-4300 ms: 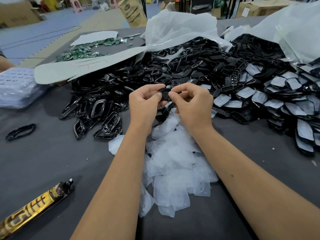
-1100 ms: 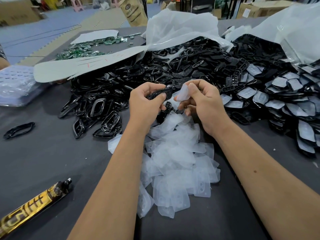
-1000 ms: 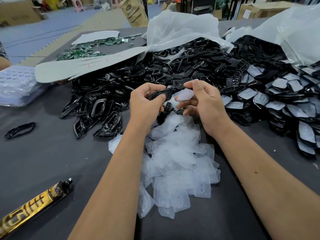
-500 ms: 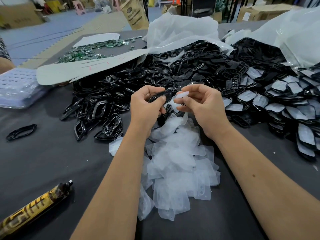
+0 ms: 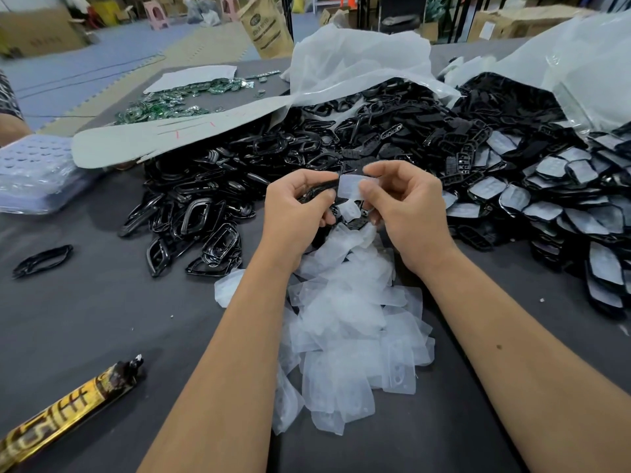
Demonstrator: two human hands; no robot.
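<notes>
Half the shell (image 5: 319,193) hides behind left hand (image 5: 293,216).

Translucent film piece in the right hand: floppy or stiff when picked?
Probably floppy: the film piece curves where the right hand pinches it. Likely very light and thin, since the pile below lies curled and overlapping. Slipperiness: cannot tell.

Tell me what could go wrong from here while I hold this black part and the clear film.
1. The right hand pinches the thin clear film by one end only; it may tear or cling to that hand.
2. The left hand grips the small black part above the pile of loose films; if dropped, it could sink out of sight there.
3. A released film might drift onto the black frames beside the pile and mix in.
</notes>
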